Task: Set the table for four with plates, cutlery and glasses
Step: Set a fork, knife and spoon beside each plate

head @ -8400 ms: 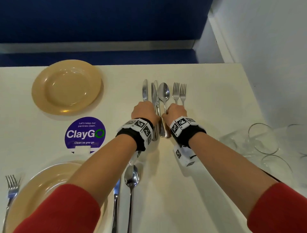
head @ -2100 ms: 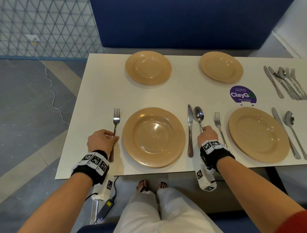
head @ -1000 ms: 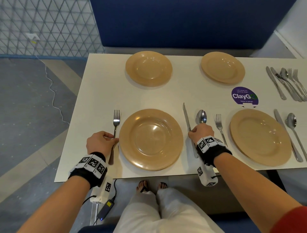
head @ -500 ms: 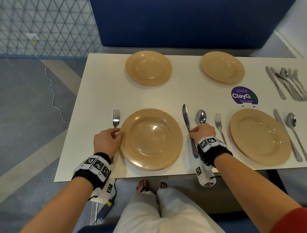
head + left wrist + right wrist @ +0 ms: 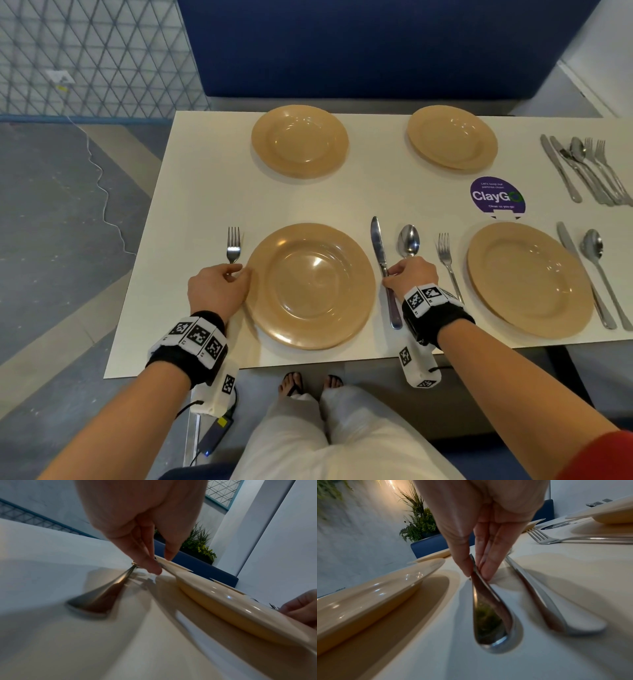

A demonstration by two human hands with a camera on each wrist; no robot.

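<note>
A cream tabletop (image 5: 205, 192) carries four tan plates, two with cutlery beside them. The near-left plate (image 5: 310, 286) looks rigid and glossy (probably slick at the rim, and likely to chip if dropped), best moved with fingers under the lip. The right hand (image 5: 409, 279) pinches the knife (image 5: 378, 246) at mid-handle, thumb against two fingers in the right wrist view; the spoon (image 5: 408, 240) lies just beside it. Polished steel like this is stiff, light and slippery, so the handle's narrow waist seems the surest hold. The left hand (image 5: 215, 291) has its fingertips closed on the fork (image 5: 233, 243) handle, touching the plate's rim. Spare cutlery (image 5: 582, 168) waits at the far right; no glasses are in view.
</note>
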